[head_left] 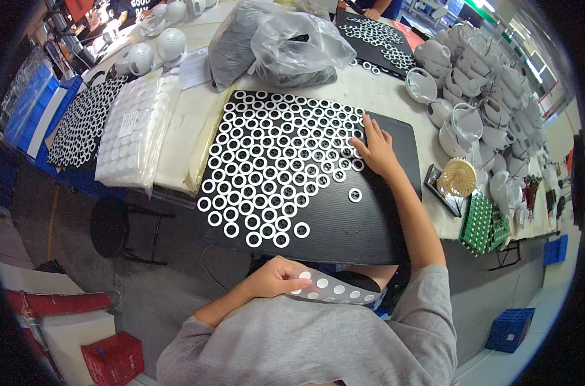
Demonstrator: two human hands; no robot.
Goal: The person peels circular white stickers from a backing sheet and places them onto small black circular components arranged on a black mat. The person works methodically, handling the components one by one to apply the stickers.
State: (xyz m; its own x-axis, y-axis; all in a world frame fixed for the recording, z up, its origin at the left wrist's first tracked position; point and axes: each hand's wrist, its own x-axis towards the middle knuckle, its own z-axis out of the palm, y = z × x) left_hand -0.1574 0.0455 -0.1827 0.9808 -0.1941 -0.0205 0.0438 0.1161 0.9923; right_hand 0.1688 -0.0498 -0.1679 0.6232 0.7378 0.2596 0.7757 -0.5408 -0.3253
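The person's left hand point(273, 280) is closed on one end of a translucent dotted sheet point(337, 291), thumb pressed on top, just off the near edge of the black board point(341, 225) and close to the person's grey shirt point(318, 334). The sheet, set with round white dots, stretches from that hand toward the right. The right hand point(377, 149) is well apart from it, farther out over the right part of the board, fingers spread and palm down, the thumb and fingertips at the right-hand border of the white rings point(260, 163); whether they press on a ring is hard to tell. Most of the rings lie left of this hand, closely spread over the board's left and middle, with dark centres. One lone ring point(355, 195) sits apart from the others, nearer the person than the right hand and slightly to its left. The nearest rings of the group lie beyond the left hand, across the board's near edge. Around the board on the tabletop point(376, 92) are a grey plastic bag point(299, 48) beyond it, a wrapped pack of white discs point(130, 132) to the left and a pile of white housings point(485, 90) to the right.
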